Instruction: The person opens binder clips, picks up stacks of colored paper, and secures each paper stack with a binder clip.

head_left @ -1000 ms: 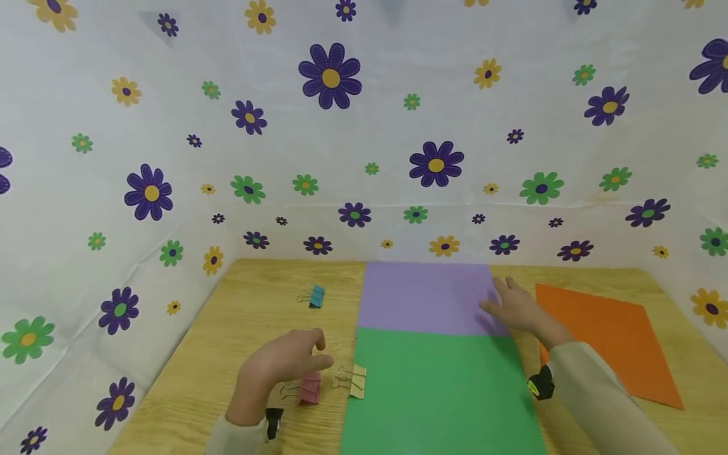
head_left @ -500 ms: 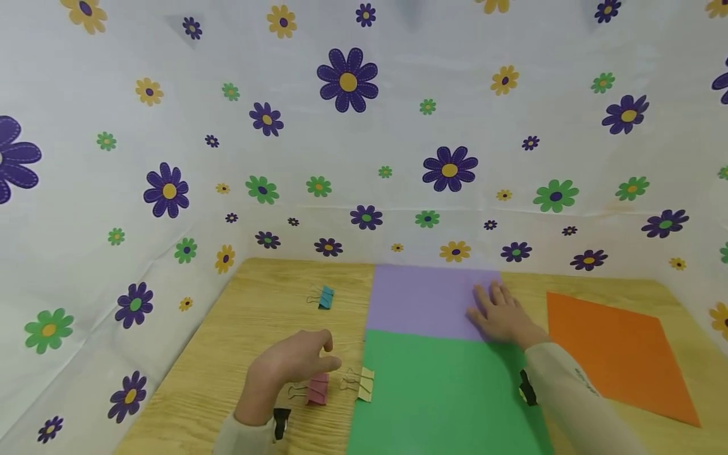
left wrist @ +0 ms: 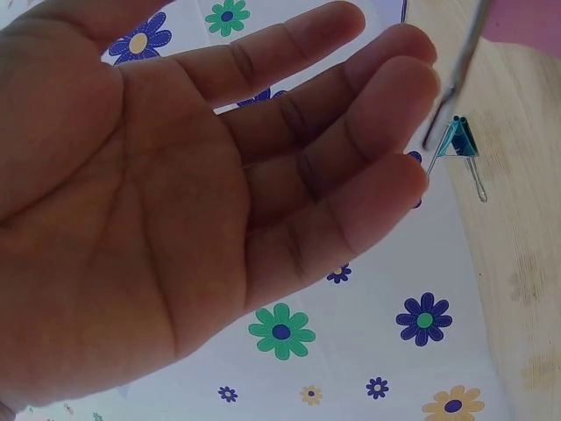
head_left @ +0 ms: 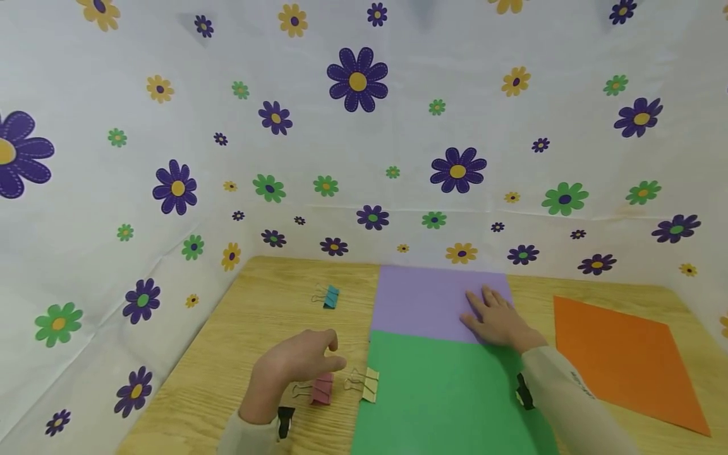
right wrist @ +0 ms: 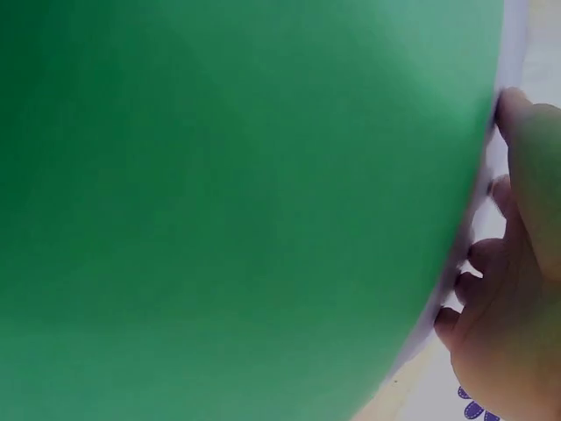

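My right hand (head_left: 500,322) rests with fingers spread on the right part of a purple sheet (head_left: 418,303). A green sheet (head_left: 449,398) lies directly in front of the purple one, and the right wrist view shows my fingertips touching down past its far edge. My left hand (head_left: 298,360) hovers over the table, its fingers loosely bent and nothing held. Just below it sits a pink binder clip (head_left: 322,390). A yellow binder clip (head_left: 370,385) stands at the green sheet's left edge; whether it grips the sheet I cannot tell.
A blue binder clip (head_left: 331,297) lies farther back on the wooden table (head_left: 284,278), left of the purple sheet. To the right is an orange sheet (head_left: 628,360), set at an angle. A white flowered cloth (head_left: 318,145) hangs behind and at the sides.
My right hand has moved left from the purple sheet's right edge and come down flat onto it. The left hand stays put. The head view has turned slightly left.
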Action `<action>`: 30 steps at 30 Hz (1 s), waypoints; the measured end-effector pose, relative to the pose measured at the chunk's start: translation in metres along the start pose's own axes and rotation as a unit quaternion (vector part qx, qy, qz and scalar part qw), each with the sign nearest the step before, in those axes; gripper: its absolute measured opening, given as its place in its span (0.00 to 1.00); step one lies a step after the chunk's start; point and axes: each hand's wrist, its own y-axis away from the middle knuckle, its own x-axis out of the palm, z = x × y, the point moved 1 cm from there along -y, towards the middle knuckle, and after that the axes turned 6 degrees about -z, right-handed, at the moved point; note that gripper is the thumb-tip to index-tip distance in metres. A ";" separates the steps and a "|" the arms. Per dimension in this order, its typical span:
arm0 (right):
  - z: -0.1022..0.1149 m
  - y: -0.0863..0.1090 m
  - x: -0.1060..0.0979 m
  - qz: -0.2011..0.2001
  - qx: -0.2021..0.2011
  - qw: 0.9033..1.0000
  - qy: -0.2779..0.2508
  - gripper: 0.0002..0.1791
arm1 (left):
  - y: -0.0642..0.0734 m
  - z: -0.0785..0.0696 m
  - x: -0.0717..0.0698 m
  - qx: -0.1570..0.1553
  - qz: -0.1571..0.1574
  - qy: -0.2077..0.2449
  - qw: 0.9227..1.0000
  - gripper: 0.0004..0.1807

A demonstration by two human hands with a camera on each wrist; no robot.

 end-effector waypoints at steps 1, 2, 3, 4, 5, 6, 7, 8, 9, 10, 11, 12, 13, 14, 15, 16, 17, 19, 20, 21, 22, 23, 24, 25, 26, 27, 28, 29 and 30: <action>0.001 0.001 -0.001 0.003 0.001 1.000 -0.001 0.40 | 0.000 0.000 0.000 0.001 0.000 0.000 1.000 0.14; 0.002 0.001 -0.002 0.003 0.000 1.000 -0.002 0.40 | 0.001 0.000 0.000 0.001 0.000 0.000 1.000 0.14; 0.004 0.002 -0.003 0.004 0.001 1.000 -0.003 0.40 | 0.001 0.000 0.000 0.001 0.000 0.001 1.000 0.14; 0.005 0.003 -0.005 0.003 0.001 1.000 -0.006 0.39 | 0.002 0.000 0.000 0.001 0.000 0.001 1.000 0.14; 0.007 0.003 -0.006 0.002 0.001 1.000 -0.006 0.39 | 0.002 0.000 0.000 0.001 0.000 0.002 1.000 0.14; 0.008 0.004 -0.007 0.003 0.003 1.000 -0.006 0.38 | 0.002 0.000 0.000 0.000 -0.001 0.002 1.000 0.14; 0.009 0.004 -0.008 0.004 0.006 1.000 -0.007 0.37 | 0.003 0.000 0.000 0.000 -0.002 0.002 1.000 0.14; 0.011 0.005 -0.009 0.005 0.008 1.000 -0.006 0.37 | 0.003 0.000 0.000 -0.001 -0.003 0.002 1.000 0.14; 0.012 0.006 -0.010 0.008 0.010 1.000 -0.004 0.36 | 0.003 0.000 0.000 -0.003 -0.004 0.001 1.000 0.14; 0.013 0.006 -0.010 0.009 0.011 1.000 -0.002 0.36 | 0.003 0.000 0.000 -0.006 -0.006 0.000 1.000 0.13; 0.013 0.007 -0.011 0.011 0.011 1.000 0.001 0.36 | 0.004 0.000 0.000 -0.011 -0.008 -0.003 1.000 0.11; 0.014 0.007 -0.011 0.015 0.013 1.000 0.001 0.37 | 0.004 0.000 0.000 -0.017 -0.011 -0.012 1.000 0.12; 0.014 0.006 -0.011 0.017 0.015 1.000 0.002 0.37 | 0.005 0.000 0.000 -0.026 -0.014 -0.022 0.999 0.13; 0.013 0.006 -0.011 0.019 0.015 1.000 0.002 0.37 | 0.005 0.000 0.000 -0.035 -0.016 -0.034 0.999 0.16; 0.013 0.006 -0.011 0.020 0.014 1.000 0.004 0.37 | 0.006 0.000 0.000 -0.045 -0.017 -0.046 0.998 0.19; 0.013 0.005 -0.011 0.020 0.013 1.000 0.004 0.37 | 0.006 0.001 0.001 -0.053 -0.018 -0.057 0.997 0.22; 0.013 0.004 -0.011 0.021 0.013 1.000 0.003 0.37 | 0.007 0.002 0.001 -0.059 -0.017 -0.069 0.996 0.24; 0.013 0.003 -0.012 0.021 0.012 1.000 0.002 0.37 | 0.008 0.004 0.002 -0.068 -0.011 -0.081 0.994 0.25; 0.012 0.003 -0.013 0.020 0.009 1.000 0.001 0.38 | 0.008 0.005 0.002 -0.070 -0.006 -0.081 0.994 0.26; 0.012 0.003 -0.013 0.019 0.008 1.000 0.000 0.38 | 0.008 0.007 0.002 -0.071 -0.001 -0.079 0.994 0.27; 0.011 0.003 -0.013 0.019 0.008 1.000 -0.001 0.38 | 0.008 0.008 0.003 -0.073 0.003 -0.078 0.994 0.27; 0.009 0.002 -0.012 0.020 0.009 1.000 -0.003 0.38 | 0.008 0.009 0.003 -0.074 0.008 -0.077 0.994 0.28; 0.008 0.002 -0.012 0.020 0.007 1.000 -0.002 0.39 | 0.009 0.009 0.003 -0.078 0.010 -0.073 0.994 0.28; 0.007 0.002 -0.011 0.021 0.008 1.000 -0.003 0.39 | 0.009 0.010 0.002 -0.079 0.012 -0.073 0.994 0.28; 0.006 0.002 -0.010 0.021 0.008 1.000 -0.004 0.39 | 0.010 0.011 0.002 -0.080 0.012 -0.074 0.994 0.28; 0.006 0.001 -0.009 0.022 0.008 1.000 -0.008 0.40 | 0.010 0.011 0.002 -0.081 0.012 -0.075 0.994 0.28; 0.005 0.001 -0.009 0.022 0.008 1.000 -0.008 0.40 | 0.011 0.012 0.002 -0.081 0.012 -0.076 0.994 0.28; 0.006 0.002 -0.009 0.021 0.007 1.000 -0.011 0.40 | 0.011 0.012 0.002 -0.080 0.013 -0.078 0.994 0.28; 0.007 0.002 -0.009 0.020 0.006 1.000 -0.012 0.40 | 0.012 0.013 0.002 -0.078 0.012 -0.080 0.994 0.28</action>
